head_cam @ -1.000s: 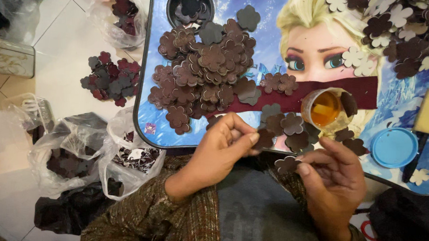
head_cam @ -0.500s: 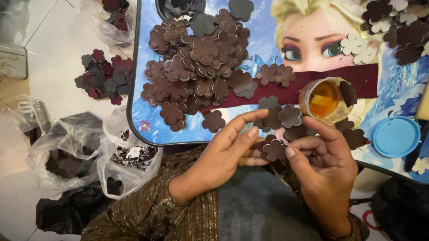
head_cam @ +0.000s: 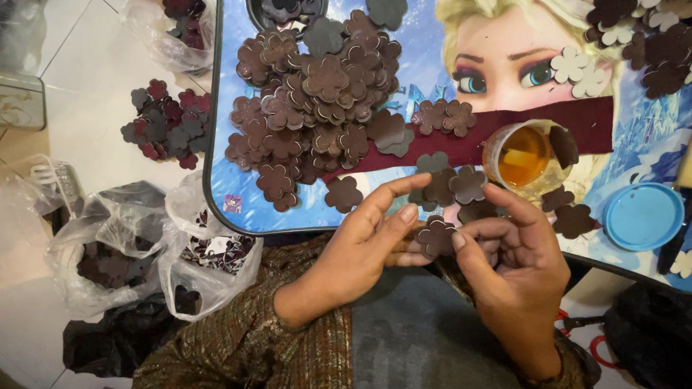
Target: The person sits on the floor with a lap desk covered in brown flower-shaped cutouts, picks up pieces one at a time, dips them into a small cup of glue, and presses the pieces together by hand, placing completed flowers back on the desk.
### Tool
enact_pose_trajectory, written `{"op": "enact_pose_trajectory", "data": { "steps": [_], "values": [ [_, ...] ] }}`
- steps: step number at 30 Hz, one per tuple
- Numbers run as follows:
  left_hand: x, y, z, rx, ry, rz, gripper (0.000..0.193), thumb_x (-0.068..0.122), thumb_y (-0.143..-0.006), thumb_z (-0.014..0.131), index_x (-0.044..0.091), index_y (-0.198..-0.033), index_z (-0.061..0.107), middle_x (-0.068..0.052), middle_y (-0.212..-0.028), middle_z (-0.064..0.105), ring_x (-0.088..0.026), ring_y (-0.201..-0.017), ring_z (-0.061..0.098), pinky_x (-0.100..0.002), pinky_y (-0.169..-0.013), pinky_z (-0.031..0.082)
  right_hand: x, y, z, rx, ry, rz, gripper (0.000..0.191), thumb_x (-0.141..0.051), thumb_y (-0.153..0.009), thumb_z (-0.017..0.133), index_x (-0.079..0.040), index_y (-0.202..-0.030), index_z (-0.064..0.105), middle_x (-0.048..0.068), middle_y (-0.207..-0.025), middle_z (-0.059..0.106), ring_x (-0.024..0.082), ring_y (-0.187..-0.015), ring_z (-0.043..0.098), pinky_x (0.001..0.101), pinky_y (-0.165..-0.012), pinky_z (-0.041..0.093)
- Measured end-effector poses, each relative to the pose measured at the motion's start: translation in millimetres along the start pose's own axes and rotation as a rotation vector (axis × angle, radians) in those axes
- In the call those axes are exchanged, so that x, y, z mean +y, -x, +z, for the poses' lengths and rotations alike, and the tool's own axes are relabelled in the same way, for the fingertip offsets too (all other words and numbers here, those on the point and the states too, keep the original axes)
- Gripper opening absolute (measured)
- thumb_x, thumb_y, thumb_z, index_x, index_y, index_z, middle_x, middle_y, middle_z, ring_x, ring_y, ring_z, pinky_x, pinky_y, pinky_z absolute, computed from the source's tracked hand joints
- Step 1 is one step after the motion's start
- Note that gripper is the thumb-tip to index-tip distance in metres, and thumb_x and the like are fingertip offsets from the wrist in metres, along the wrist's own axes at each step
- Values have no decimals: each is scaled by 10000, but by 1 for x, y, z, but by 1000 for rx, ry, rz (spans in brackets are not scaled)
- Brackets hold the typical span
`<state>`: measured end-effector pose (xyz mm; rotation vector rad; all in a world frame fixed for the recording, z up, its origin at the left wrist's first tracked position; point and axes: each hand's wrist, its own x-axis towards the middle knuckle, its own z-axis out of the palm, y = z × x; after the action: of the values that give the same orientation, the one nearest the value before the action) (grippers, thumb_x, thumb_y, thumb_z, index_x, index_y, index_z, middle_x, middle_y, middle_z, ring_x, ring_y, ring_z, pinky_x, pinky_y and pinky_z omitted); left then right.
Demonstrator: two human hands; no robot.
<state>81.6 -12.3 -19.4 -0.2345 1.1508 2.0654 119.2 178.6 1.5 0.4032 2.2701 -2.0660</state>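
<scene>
Together, both hands [head_cam: 451, 248] pinch 1 brown flower cutout [head_cam: 436, 237] at tray edge [head_cam: 283, 229].

Hands in view: two, left hand [head_cam: 363, 245] and right hand [head_cam: 512, 273], one brown flower cutout [head_cam: 436, 237] pinched between them.

Printed lap table [head_cam: 225, 136]: one.
Glue cup [head_cam: 525, 157] with amber liquid: one.
Blue round lid [head_cam: 643, 216]: one.
Black bowl [head_cam: 285, 2]: one, partly cut off.
Clear plastic bags [head_cam: 121, 256] on floor: at least three.
Metal tin [head_cam: 12, 98]: one.
Brown cutouts in main heap [head_cam: 318, 101]: dozens, too overlapped to count.
Cream flower cutouts [head_cam: 580, 68]: about seven visible.
</scene>
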Motion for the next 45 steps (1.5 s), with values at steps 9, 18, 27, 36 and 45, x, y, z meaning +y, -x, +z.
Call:
{"op": "enact_pose_trajectory", "data": {
  "steps": [9, 18, 27, 36, 45],
  "values": [
    [-5, -2, 3, -21, 52, 108, 741, 25, -963, 669, 34, -1603, 295, -103, -1071, 746, -108, -988, 695, -264, -907, 566, 0, 2, 6, 18, 19, -12, 613, 104, -908, 659, 29, -1485, 465, 106, -960, 706, 45, -765, 614, 177, -670, 494],
    [-6, -5, 0, 53, -27, 135, 738, -2, -967, 658, 60, -1616, 313, -99, -1033, 750, -89, -919, 689, -258, -840, 575, 0, 1, -2, 76, 16, -54, 587, 94, -988, 605, 15, -1538, 416, 126, -1089, 711, 49, -855, 618, 172, -734, 485],
    [-2, -5, 3, 61, -43, 126, 732, 6, -969, 654, 64, -1614, 312, -105, -1034, 753, -92, -921, 698, -260, -833, 577, 7, -1, -3, -8, -42, 0, 601, 86, -971, 596, 15, -1540, 415, 132, -1070, 697, 72, -908, 633, 180, -801, 496],
    [1, -4, 6, 45, -84, 174, 782, 1, -988, 644, 72, -1665, 259, -93, -1078, 738, -75, -918, 652, -247, -848, 560, 5, -2, -2, -39, -34, -4, 605, 83, -968, 598, 17, -1542, 416, 127, -1043, 695, 85, -935, 650, 203, -821, 519],
    [1, -4, 8, 28, -95, 214, 767, 10, -1025, 630, 59, -1687, 246, -147, -1204, 742, -87, -1070, 654, -242, -968, 529, 4, -4, 3, -69, -109, 73, 676, 88, -912, 672, 17, -1538, 427, 77, -958, 678, 49, -802, 599, 172, -700, 479]
  ]
}}
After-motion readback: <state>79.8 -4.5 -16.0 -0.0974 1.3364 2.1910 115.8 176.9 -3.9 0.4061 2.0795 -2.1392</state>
